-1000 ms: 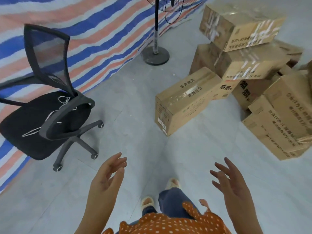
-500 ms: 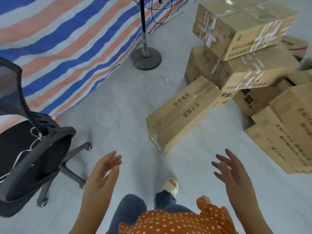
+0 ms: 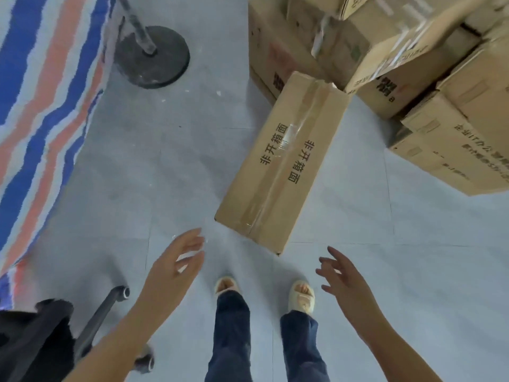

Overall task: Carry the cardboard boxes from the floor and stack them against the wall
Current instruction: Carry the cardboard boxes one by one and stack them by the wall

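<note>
- Box (image 3: 281,164) on the floor (image 3: 170,161): matt brown cardboard, with a glossy clear tape strip along its top.
- Floor: smooth, pale grey tiles, faintly scuffed.
- Tarp (image 3: 41,86) along the left edge of the floor: woven plastic sheet, striped.
- Stand base (image 3: 154,57): dull, dark metal, dusty.
- Slippers (image 3: 301,297): soft cream, matt.

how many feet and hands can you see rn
4: left hand and right hand, both empty, reaching toward the long box; left foot and right foot on the floor between them.
</note>
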Motion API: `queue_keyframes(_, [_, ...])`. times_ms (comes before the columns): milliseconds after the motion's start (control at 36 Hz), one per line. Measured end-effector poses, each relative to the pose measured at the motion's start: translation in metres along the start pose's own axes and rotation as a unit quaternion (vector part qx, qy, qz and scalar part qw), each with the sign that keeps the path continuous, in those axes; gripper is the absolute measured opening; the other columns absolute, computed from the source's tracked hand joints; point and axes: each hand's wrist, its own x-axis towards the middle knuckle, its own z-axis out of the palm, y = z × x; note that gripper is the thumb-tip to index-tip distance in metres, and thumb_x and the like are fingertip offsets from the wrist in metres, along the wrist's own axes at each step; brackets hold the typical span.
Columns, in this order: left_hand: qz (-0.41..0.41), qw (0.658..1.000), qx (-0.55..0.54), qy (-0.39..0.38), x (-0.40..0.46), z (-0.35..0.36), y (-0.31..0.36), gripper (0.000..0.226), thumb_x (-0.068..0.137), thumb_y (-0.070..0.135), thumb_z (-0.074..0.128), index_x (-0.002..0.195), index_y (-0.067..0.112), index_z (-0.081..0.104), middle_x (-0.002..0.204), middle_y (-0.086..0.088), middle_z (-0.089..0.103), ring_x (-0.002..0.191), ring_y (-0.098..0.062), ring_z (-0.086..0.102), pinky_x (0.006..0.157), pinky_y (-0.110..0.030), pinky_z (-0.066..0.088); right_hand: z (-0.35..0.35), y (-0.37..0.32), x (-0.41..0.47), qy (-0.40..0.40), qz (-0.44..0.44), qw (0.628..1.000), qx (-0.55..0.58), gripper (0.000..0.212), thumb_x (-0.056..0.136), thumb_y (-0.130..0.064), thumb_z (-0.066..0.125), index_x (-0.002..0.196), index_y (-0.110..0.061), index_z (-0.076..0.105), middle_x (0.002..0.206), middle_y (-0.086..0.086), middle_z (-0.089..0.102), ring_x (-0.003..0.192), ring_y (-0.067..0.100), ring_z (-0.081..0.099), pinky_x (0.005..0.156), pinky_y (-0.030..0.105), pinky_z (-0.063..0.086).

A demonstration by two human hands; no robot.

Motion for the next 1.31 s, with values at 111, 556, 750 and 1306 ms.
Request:
queue_keyframes(111, [-0.02,0.995,0.085,-0.048,0.116,0.01,-0.045,0.037,0.093,0.014,0.058,0.129,0.02,0.052,0.121,0.003,0.059,0.116,-0.011,0.054,0.074,-0.003,0.044,0.055,0.025,0.072,0.033,0.065,0.995,0.065,0.049,0.095,-0.025,0.054,0.141,-0.027,0.037,0.14,0.001,0.048,0.119,0.019,0.053,0.104,0.044,0.043])
queue_keyframes(556, [-0.182,0.953,-0.038,-0.238,0.244,0.075,-0.16,0.082,0.055,0.066,0.066,0.131,0.048,0.041,0.133,0.025,0.052,0.124,0.003,0.046,0.105,-0.029,0.032,0.133,0.085,0.18,0.005,0.118,0.982,0.146,0.067,0.088,-0.053,0.047,0.148,-0.032,0.025,0.136,-0.006,0.05,0.121,0.018,0.051,0.102,0.03,0.042])
queue_keyframes(750, [-0.187,0.968,-0.052,-0.161,0.214,0.081,-0.116,0.033,0.085,0.044,0.067,0.109,0.049,0.045,0.108,0.031,0.054,0.098,0.013,0.048,0.095,-0.025,0.034,0.11,0.064,0.151,0.038,0.097,0.972,0.212,0.093,0.062,-0.077,0.057,0.143,-0.039,0.033,0.131,-0.01,0.055,0.118,0.014,0.054,0.106,0.042,0.042])
queue_keyframes(1306, [-0.183,0.962,-0.2,-0.029,0.043,0.03,0.06,0.029,0.095,0.025,0.055,0.124,0.031,0.053,0.087,0.026,0.069,0.079,0.008,0.064,0.084,-0.041,0.051,0.021,-0.074,-0.011,0.064,-0.02,0.974,0.215,0.034,0.098,-0.028,0.045,0.129,-0.04,0.051,0.081,-0.019,0.069,0.082,0.021,0.056,0.073,0.046,0.046])
